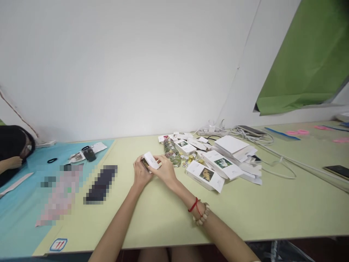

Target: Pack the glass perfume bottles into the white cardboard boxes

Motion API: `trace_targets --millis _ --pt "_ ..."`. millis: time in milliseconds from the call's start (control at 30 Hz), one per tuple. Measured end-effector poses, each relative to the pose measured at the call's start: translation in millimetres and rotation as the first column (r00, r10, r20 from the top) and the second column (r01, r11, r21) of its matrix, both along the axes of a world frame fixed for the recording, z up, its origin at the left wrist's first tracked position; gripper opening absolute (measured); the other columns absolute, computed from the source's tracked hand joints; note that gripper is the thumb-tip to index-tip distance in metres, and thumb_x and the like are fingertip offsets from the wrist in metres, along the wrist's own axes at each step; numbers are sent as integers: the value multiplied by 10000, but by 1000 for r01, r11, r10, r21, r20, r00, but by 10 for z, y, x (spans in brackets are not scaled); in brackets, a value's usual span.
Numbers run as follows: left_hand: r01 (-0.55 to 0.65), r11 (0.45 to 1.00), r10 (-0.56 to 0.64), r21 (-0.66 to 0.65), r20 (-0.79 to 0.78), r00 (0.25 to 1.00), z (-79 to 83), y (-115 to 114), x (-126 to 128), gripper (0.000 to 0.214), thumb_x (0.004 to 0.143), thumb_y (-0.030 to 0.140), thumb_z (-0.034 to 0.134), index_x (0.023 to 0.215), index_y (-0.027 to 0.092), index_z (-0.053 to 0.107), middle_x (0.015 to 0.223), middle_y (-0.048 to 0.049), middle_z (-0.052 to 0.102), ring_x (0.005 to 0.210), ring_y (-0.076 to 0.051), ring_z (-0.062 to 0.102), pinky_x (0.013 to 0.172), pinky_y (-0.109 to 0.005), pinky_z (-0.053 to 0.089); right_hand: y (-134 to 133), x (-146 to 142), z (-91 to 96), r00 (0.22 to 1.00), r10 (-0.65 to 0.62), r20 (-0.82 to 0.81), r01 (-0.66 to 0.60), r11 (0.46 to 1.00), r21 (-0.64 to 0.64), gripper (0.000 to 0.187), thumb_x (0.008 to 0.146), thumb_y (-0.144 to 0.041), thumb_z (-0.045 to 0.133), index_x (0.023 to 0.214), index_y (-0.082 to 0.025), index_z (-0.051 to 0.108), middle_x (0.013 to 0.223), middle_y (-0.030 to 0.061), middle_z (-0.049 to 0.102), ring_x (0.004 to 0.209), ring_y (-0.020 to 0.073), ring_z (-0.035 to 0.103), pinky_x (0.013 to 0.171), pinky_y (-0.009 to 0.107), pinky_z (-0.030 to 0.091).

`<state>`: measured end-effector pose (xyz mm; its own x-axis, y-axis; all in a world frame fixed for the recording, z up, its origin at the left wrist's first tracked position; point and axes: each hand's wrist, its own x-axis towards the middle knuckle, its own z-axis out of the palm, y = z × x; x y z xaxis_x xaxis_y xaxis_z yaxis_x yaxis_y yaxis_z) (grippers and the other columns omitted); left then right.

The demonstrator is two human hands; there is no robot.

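Note:
A small white cardboard box [150, 160] with a dark picture on one face is held up between both hands over the table. My left hand [141, 171] wraps round its left side. On its right side, the fingers of my right hand [166, 170] are closed at the edge. Whatever may be inside the box is hidden. Just right of my hands lie several clear glass bottles [171, 151] in a row, with small gold caps [191, 158] beside them. A white box with a yellow flower picture [204, 174] lies nearest on the right.
Flattened white cartons [234, 147] are piled behind the boxes, near a power strip [211, 131] and white cables [272, 151]. A blurred dark item [100, 183] lies to the left. Another person's arm [11, 163] is at the far left, by a blue cloth [16, 214].

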<state>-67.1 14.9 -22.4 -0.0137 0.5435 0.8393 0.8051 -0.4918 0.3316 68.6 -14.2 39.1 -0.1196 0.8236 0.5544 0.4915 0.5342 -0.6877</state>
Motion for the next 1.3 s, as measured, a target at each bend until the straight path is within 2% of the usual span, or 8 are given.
trace_targets --millis 133,300,433,600,833,967,1100,1300 --pt "28 999 -22 46 -136 991 69 22 14 715 649 343 644 1228 147 274 1137 -159 502 1070 -259 487 910 -414 338 26 58 -185 988 -36 -152 36 999 -6 386 678 -313 638 1049 -209 610 948 62 568 773 177 571 623 293 498" --pt "29 999 -32 -17 -182 983 113 9 47 688 650 309 641 1225 158 294 1164 -150 497 1108 -256 458 930 -404 316 29 122 -270 971 -57 -231 49 998 -38 450 640 -350 686 1062 -207 626 918 70 544 792 184 553 589 288 515" --pt "47 996 -59 -69 -185 981 151 -3 51 661 662 305 628 1219 164 300 1158 -146 500 1109 -257 453 936 -405 306 36 129 -230 975 -39 -217 28 998 -51 452 647 -363 679 1068 -209 617 844 56 552 738 173 549 575 287 516" --pt "59 993 -79 -104 -200 977 186 -16 53 655 657 307 630 1211 159 312 1165 -140 498 1115 -252 448 947 -399 297 40 124 -208 966 -77 -248 60 995 -79 497 626 -388 683 1070 -194 576 877 63 558 733 164 543 567 278 503" --pt "53 991 -76 -124 -187 979 194 -75 52 680 638 305 652 1212 166 315 1192 -136 486 1138 -250 433 961 -399 291 100 203 -210 975 -42 -216 9 988 -153 474 563 -411 713 940 -168 559 763 32 569 701 159 542 614 282 472" --pt "56 989 -81 -136 -182 980 207 -100 28 695 629 306 658 1220 171 316 1202 -134 481 1143 -257 435 959 -401 297 98 196 -227 970 -46 -238 3 984 -180 444 554 -407 711 883 -163 541 809 46 590 699 157 547 654 298 467" --pt "58 988 -82 -142 -169 982 213 -105 10 676 642 311 647 1219 174 322 1196 -130 486 1130 -252 445 954 -397 304 63 150 -244 966 -38 -254 4 991 -135 415 579 -387 693 897 -183 523 846 42 594 725 157 547 625 276 456" --pt "61 986 -86 -155 -158 984 221 -111 24 660 650 313 642 1218 172 337 1201 -131 485 1133 -256 441 955 -400 299 75 154 -270 980 -83 -179 66 993 -99 419 584 -400 702 911 -194 541 880 38 597 698 145 536 636 279 445"
